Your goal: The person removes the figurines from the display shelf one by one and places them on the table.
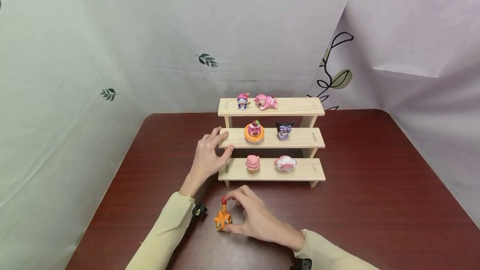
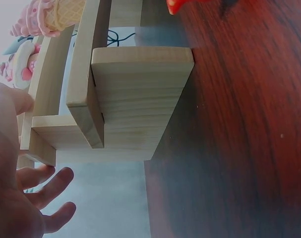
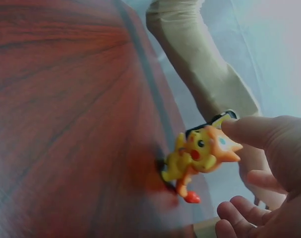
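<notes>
A small orange and yellow figurine (image 1: 223, 221) with a red-tipped tail stands on the table in front of a three-tier wooden display shelf (image 1: 303, 137). My right hand (image 1: 258, 216) is around its right side, the thumb by the head and the index finger near the tail tip. In the right wrist view the fingers (image 3: 234, 210) stay apart from the figurine, while the thumb overlaps its head. My left hand (image 1: 208, 153) holds the left end of the middle tier, thumb at the front edge; in the left wrist view its other fingers (image 2: 51, 186) extend past the end.
On the top tier are a figurine in a pink hat (image 1: 242, 101) and a lying pink bear (image 1: 266, 102). An orange-ringed bear (image 1: 254, 132) and a purple figurine (image 1: 283, 131) occupy the middle; a pink ice-cream figurine (image 1: 253, 163) and a pink-white one (image 1: 285, 164), the bottom.
</notes>
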Demonstrator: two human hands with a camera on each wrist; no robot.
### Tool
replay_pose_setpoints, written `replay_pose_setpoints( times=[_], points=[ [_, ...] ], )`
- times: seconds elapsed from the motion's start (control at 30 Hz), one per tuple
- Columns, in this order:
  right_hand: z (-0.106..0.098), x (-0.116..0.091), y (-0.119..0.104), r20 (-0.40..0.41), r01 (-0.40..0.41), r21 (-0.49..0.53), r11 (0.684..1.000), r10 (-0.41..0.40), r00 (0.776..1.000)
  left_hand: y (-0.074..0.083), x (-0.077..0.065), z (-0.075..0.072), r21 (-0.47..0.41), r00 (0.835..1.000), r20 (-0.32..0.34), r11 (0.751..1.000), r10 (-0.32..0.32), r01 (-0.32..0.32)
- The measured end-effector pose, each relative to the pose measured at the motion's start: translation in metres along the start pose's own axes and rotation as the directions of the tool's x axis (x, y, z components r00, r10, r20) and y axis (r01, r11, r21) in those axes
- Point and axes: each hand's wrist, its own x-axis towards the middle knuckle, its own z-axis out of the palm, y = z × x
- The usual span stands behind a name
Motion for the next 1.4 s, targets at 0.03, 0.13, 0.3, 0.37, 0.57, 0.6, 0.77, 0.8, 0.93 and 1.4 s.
replay_pose_setpoints(
  times=[0.03,0.13,0.3,0.37,0.57,0.6,0.77,0.8,0.93,1.4],
  points=[
    [-0.002,0.0,-0.001,-0.003,-0.002,-0.006,1.0,0.002,1.0,0.0,0.0,0.0,-0.001,1.0,0.001,1.0,-0.001,0.001],
    [-0.007,0.001,-0.001,-0.014,0.0,-0.01,1.0,0.0,1.0,-0.001,0.0,0.0,0.0,1.0,0.003,1.0,-0.002,0.002],
    [-0.015,0.003,-0.002,-0.039,0.007,0.01,1.0,-0.006,0.999,0.0,0.001,-0.001,0.004,1.0,0.005,1.0,-0.007,0.007],
    [-0.02,0.003,-0.002,-0.044,0.01,0.026,1.0,-0.009,0.999,0.0,0.001,-0.001,0.003,1.0,0.009,1.0,-0.009,0.009],
    [-0.033,0.007,0.0,-0.099,0.08,0.046,0.996,-0.075,0.992,0.0,0.0,-0.001,0.005,1.0,0.01,1.0,-0.006,0.006],
    [-0.035,0.007,0.0,-0.111,0.089,0.049,0.995,-0.083,0.99,0.0,0.0,-0.001,0.005,1.0,0.009,1.0,-0.005,0.005],
    [-0.044,0.01,0.0,-0.151,0.094,0.062,0.994,-0.084,0.985,0.0,0.0,-0.001,0.008,1.0,0.006,1.0,-0.004,0.004],
    [-0.045,0.011,0.0,-0.155,0.093,0.063,0.994,-0.083,0.984,0.0,0.0,-0.001,0.008,1.0,0.004,1.0,-0.004,0.004],
    [-0.051,0.011,-0.001,-0.174,0.104,0.067,0.992,-0.091,0.981,-0.001,0.0,0.0,0.007,1.0,-0.003,1.0,-0.002,0.002],
    [-0.072,0.01,0.005,-0.224,0.129,0.003,0.992,-0.125,0.966,-0.001,-0.001,0.001,0.002,1.0,-0.01,1.0,0.003,-0.003]
  ],
)
